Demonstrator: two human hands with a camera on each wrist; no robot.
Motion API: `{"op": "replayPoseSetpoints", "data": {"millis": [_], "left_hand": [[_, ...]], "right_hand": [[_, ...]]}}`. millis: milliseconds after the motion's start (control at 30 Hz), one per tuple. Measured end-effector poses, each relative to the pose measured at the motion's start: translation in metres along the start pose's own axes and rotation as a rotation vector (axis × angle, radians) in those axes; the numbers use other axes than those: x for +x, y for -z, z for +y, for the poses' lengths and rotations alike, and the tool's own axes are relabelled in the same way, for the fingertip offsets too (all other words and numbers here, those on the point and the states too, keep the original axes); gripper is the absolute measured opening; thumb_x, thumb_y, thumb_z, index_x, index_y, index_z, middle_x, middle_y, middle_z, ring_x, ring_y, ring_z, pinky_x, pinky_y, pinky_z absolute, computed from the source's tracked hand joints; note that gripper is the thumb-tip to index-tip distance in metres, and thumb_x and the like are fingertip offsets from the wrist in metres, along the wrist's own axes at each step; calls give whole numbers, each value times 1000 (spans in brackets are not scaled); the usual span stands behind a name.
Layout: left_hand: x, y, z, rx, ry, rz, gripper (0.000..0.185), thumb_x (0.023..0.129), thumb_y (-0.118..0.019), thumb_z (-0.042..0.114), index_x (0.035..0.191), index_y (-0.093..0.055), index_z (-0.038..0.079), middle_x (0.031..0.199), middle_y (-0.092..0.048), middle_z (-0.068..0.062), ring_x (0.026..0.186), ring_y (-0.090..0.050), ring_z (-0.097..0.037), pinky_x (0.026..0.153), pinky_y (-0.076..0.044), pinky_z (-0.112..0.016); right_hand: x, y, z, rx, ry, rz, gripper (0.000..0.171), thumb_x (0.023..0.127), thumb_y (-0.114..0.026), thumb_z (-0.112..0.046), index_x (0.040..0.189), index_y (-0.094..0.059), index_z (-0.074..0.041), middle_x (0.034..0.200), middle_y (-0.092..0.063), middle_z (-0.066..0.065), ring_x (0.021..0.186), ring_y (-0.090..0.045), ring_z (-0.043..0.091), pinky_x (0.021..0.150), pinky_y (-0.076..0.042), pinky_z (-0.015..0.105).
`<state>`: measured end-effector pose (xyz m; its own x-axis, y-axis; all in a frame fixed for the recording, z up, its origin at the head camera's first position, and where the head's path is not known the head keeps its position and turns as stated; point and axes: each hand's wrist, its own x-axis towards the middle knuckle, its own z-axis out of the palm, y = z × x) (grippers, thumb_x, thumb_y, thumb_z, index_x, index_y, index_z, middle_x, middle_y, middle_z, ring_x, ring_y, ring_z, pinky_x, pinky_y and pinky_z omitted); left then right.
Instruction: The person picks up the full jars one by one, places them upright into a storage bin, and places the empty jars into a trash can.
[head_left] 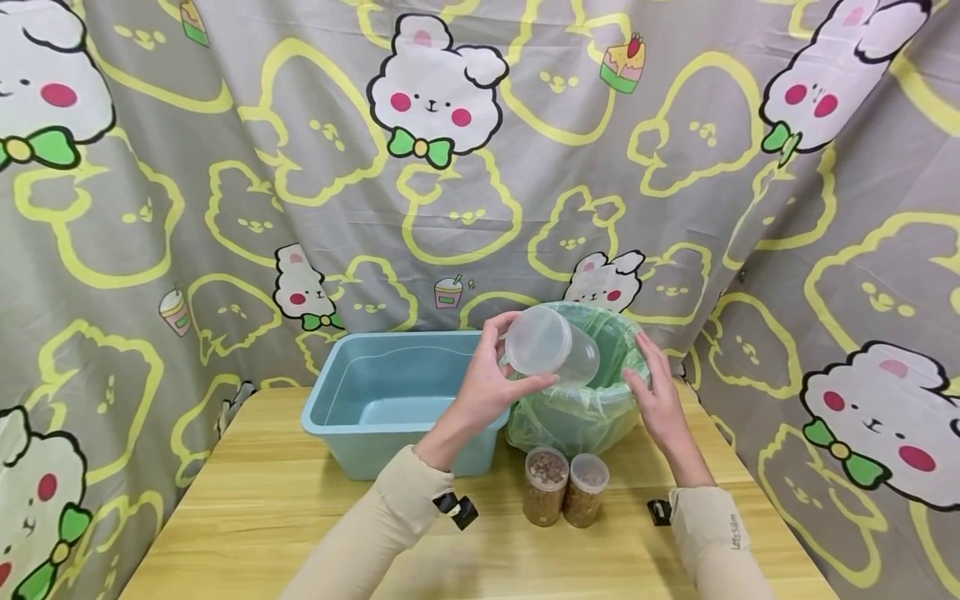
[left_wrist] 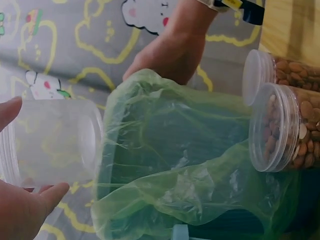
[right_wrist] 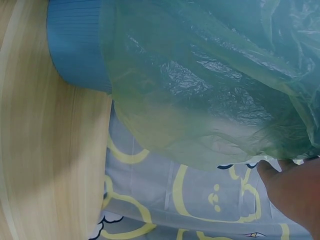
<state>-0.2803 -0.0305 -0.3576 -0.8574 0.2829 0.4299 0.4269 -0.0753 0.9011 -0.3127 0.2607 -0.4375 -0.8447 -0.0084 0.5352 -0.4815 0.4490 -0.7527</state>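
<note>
My left hand (head_left: 487, 379) grips a see-through plastic jar (head_left: 577, 358) by its frosted, lid-like end, fingers and thumb on opposite sides. The jar is tilted over the mouth of a blue bin (right_wrist: 80, 45), its clear end towards the bin, and no contents show inside it. A thin green plastic bag (head_left: 570, 417) lines the bin and folds down over its outside. At the bin's right side, my right hand (head_left: 662, 396) holds the bagged rim, thumb and fingers bent over it; part of this hand is cut off in the right wrist view.
Two lidded jars of almonds, a larger one (head_left: 545, 492) and a smaller one (head_left: 583, 496), stand close together before the bin. A light-blue rectangular tub (head_left: 405, 429) sits left of it on the wooden table (head_left: 247, 500). A patterned curtain (head_left: 480, 208) hangs behind.
</note>
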Motion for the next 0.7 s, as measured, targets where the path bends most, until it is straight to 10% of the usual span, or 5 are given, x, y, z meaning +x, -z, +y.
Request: {"op": "replayPoseSetpoints", "data": {"millis": [700], "left_hand": [[9,-6,-25,333,39,-8,90,84,-88,32,157,-36,25,145,-52,-3,121,-57,-21,98,-52,-40]], "right_hand": [[0,-2,-2,11,1,2,64,105,-53,-10,162,-27,1,170,-19,23,156,-17,46,123,-13,66]]}}
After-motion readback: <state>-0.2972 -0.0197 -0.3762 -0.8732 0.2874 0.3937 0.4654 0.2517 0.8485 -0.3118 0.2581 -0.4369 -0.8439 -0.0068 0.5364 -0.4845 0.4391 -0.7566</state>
